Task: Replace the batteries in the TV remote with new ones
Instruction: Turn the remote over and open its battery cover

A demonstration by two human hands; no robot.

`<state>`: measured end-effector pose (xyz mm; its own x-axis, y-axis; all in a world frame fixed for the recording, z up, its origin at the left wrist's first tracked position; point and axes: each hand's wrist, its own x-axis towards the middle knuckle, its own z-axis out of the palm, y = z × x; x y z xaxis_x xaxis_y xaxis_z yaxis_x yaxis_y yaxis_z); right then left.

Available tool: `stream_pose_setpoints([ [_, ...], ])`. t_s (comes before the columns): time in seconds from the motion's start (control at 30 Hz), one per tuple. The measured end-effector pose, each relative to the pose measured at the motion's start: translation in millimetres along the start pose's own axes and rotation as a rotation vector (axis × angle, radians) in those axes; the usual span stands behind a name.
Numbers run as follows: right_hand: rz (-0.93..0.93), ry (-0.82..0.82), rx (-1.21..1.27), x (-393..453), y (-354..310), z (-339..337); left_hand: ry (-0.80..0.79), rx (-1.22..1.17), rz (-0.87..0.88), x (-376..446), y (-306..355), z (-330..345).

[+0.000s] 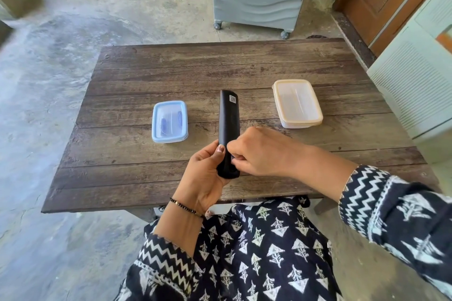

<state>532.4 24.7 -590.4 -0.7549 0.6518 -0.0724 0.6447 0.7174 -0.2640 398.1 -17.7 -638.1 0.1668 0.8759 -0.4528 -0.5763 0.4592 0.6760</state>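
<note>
- The remote is gripped at its near end by the left hand, back face up, above the table.
- The right hand is curled, fingertips pinched at the remote's lower back; the cover is probably being worked. A slip could be caused by a stiff latch.
- Left of the remote, a lidded blue box holds what seem to be batteries; right of it, a cream box is closed. Old and new cells could be mixed.

soft, even daylight, faint shadows on the table; centre sharp, motion blur at 10 o'clock, wide-angle bending toward the edges.
</note>
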Motion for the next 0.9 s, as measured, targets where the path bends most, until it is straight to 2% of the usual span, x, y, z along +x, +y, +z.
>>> stream_pose_setpoints([
  [0.13,-0.059,0.109,-0.074,-2,-4,4,0.008,-0.042,0.005,2,3,1],
  [0.27,-0.039,0.230,-0.080,-8,-7,10,0.021,-0.105,0.004,2,3,3],
  [0.7,0.050,0.328,-0.017,-18,-3,15,0.008,-0.133,0.035,12,9,11],
  [0.9,0.077,0.350,0.031,-15,-2,11,0.014,-0.167,-0.030,10,-6,5],
])
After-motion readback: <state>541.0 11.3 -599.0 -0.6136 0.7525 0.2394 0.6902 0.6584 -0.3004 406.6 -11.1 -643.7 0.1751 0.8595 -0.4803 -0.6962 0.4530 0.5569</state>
